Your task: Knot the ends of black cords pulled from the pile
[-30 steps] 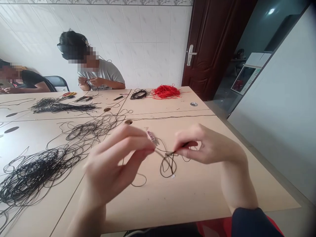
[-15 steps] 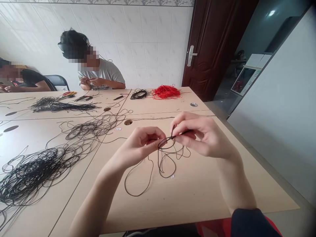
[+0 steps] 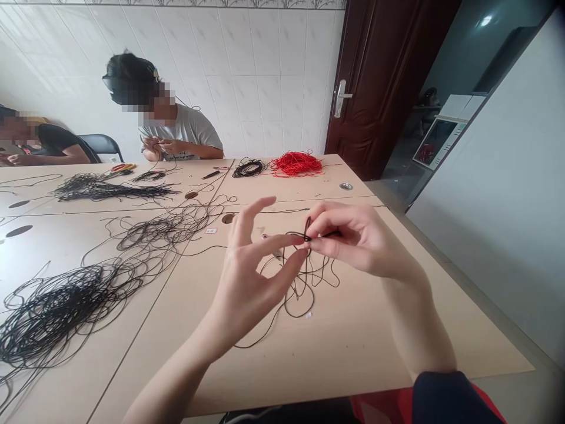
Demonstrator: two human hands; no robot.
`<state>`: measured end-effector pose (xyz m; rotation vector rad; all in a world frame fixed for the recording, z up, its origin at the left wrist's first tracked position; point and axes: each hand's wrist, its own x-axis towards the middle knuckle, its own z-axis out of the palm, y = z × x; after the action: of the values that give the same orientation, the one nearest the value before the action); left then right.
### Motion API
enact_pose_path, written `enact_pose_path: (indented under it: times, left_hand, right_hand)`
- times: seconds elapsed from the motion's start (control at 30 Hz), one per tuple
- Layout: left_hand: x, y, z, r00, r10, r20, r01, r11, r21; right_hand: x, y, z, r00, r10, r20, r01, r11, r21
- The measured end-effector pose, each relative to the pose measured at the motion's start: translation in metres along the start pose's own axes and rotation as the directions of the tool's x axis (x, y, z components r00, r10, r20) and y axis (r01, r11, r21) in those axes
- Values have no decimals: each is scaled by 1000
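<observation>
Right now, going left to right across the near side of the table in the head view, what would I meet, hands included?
Large black cord tangle, left hand, upright black cord loop, right hand, dark sleeve.

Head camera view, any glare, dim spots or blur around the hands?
Head view: pale glare streaks the tiled wall at upper left; head view: the doorway beside the dark door looks dim; head view: left hand and right hand look fairly sharp; head view: co-workers' faces are pixelated.
</observation>
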<state>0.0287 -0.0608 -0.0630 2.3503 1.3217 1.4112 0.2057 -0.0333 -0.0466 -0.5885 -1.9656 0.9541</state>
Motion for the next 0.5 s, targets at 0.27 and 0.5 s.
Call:
enact_pose_path:
  times: [0.27, 0.5]
  left_hand:
    - [8, -9, -4, 928, -196, 317, 316, 865, -390]
    - [6, -3, -18, 957, -252, 146, 291, 832, -472]
  right_hand:
    - [0, 5, 1, 999, -14, -39, 11, 998, -56]
    - [1, 6, -1, 987, -14, -157, -22, 974, -225]
